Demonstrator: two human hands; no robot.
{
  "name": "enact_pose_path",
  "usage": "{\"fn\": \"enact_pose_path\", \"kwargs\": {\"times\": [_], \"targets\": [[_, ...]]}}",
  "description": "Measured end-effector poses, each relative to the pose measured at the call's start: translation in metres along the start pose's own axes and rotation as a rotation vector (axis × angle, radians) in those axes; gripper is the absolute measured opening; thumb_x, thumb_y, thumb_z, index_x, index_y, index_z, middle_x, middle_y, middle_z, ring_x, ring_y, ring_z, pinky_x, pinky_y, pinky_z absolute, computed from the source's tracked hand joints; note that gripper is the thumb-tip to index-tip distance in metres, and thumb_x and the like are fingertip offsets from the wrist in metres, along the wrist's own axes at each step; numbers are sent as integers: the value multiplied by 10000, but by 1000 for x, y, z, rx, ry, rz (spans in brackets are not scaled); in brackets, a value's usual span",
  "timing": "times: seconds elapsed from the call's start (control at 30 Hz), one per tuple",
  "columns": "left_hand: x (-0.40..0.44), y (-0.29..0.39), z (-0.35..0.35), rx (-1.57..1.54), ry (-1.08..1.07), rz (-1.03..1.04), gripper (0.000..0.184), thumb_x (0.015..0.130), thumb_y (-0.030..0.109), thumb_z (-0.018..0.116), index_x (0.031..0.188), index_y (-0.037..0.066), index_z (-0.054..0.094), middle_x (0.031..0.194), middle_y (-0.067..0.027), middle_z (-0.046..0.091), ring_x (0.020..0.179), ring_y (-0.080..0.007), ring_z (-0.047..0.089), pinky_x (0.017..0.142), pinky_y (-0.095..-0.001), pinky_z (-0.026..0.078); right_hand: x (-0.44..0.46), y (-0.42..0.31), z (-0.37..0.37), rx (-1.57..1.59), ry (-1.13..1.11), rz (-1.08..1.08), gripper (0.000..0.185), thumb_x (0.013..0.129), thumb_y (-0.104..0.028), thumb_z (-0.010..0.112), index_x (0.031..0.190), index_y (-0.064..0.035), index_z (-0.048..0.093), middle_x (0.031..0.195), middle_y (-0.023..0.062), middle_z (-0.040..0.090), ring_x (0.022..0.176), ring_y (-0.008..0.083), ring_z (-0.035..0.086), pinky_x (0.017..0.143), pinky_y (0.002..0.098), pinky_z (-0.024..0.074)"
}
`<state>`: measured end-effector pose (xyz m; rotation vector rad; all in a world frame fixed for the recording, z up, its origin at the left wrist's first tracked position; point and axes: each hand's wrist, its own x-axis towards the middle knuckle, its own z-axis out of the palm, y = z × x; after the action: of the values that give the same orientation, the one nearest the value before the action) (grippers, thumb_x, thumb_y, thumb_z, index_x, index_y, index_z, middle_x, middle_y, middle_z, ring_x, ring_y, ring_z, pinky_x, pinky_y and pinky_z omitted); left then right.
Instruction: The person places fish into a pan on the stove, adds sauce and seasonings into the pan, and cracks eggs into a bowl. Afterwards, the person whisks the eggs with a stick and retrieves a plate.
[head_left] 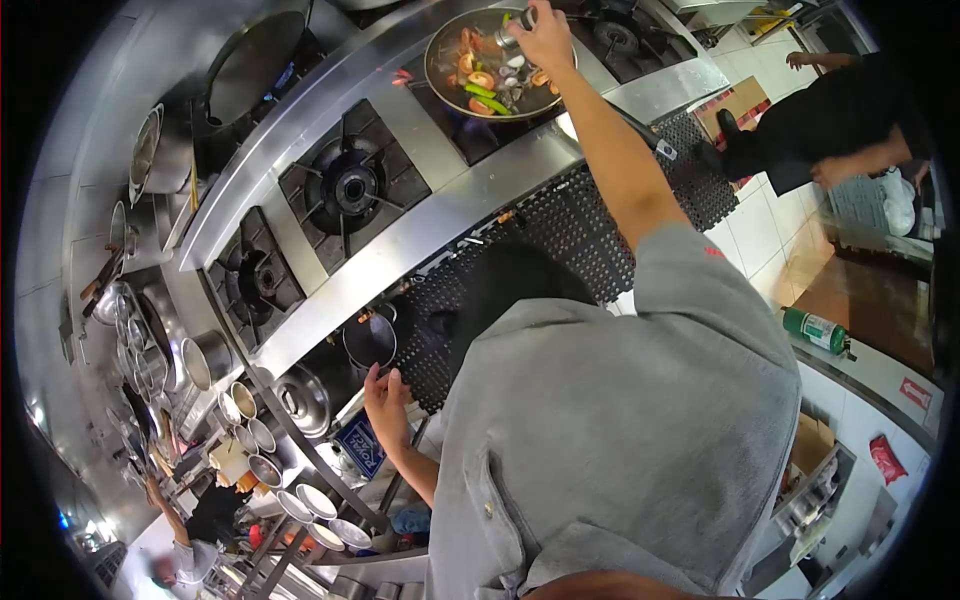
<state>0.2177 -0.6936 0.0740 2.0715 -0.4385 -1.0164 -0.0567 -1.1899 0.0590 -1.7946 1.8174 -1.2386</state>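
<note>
My right hand (545, 42) is closed around a small metal shaker (515, 28), tilted over a wide pan (432, 82) on the stove. Inside the pan are tomato pieces (482, 79), green pepper pieces (487, 97) and pale onion-like pieces. Nothing shows in my left hand (388, 398), which is away from the pan with its fingers loosely curled and apart. It is near a dark round pot (370, 338) below the stove's front edge.
Burners (354, 188) line the steel stove (420, 225). A black perforated mat (560, 225) covers floor beside it. One person in dark clothes (830, 125) stands at right; another person (190, 545) is lower left, near metal bowls (265, 470). A green cylinder (815, 328) lies right.
</note>
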Motion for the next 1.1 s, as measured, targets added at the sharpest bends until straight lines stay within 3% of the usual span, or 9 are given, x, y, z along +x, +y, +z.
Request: {"fn": "enact_pose_path", "kwargs": {"times": [0.33,0.4,0.47,0.53,0.73,0.8,0.87,0.9,1.1], "targets": [[7,-15,13,50,-42,38,519,866,255,636,1271,-9,446,886,-53,605,702,-89,556,566,-213,424,13,26,23,33,56,82,511,727,-226,697,1146,-73,449,1085,227,521,996,401,535,826,456,444],[11,-8,15,46,-31,52,522,864,260,638,1268,-10,448,883,-54,607,701,-90,556,564,-213,424,22,50,37,-99,314,-122,548,704,-255,754,1143,-64,488,1040,175,561,820,240,616,549,308,523],[10,-8,14,55,-21,51,508,866,240,637,1265,-15,453,846,-42,599,673,-80,559,549,-214,425,21,65,36,-145,349,-158,586,646,-288,794,1100,-60,501,966,162,587,780,243,620,539,346,535],[14,-9,14,66,-33,47,515,861,253,642,1262,-13,458,868,-54,608,684,-87,557,559,-214,427,18,49,20,539,237,352,486,724,-208,753,1082,-40,471,976,152,554,738,206,614,535,277,537],[18,-8,15,111,-40,46,498,853,249,646,1252,3,480,885,-69,614,690,-98,559,560,-213,428,22,62,12,743,392,341,492,744,-216,737,1062,-2,430,915,145,569,723,186,611,445,257,508],[21,-7,15,125,-48,52,485,854,239,642,1253,13,484,886,-69,611,690,-102,570,552,-211,426,15,45,5,639,321,359,515,738,-287,734,1073,-11,457,914,162,579,739,243,610,543,330,524],[20,-4,11,159,-39,66,512,846,254,654,1252,-4,482,906,-87,624,697,-108,556,577,-223,436,16,70,20,-6,145,-12,571,691,-391,740,1090,-65,494,992,215,553,915,346,563,759,429,466],[23,-5,8,154,-45,78,512,846,254,654,1252,-4,482,906,-87,624,697,-108,556,577,-223,436,14,62,19,66,207,17,616,681,-443,730,1114,-76,488,1005,235,532,967,393,513,843,452,407],[29,-34,-11,78,33,34,514,862,268,640,1258,-8,466,850,-62,579,677,-104,563,546,-220,435,22,62,31,55,311,108,591,683,-434,724,1069,-33,523,959,222,601,910,368,580,817,410,443]]}}
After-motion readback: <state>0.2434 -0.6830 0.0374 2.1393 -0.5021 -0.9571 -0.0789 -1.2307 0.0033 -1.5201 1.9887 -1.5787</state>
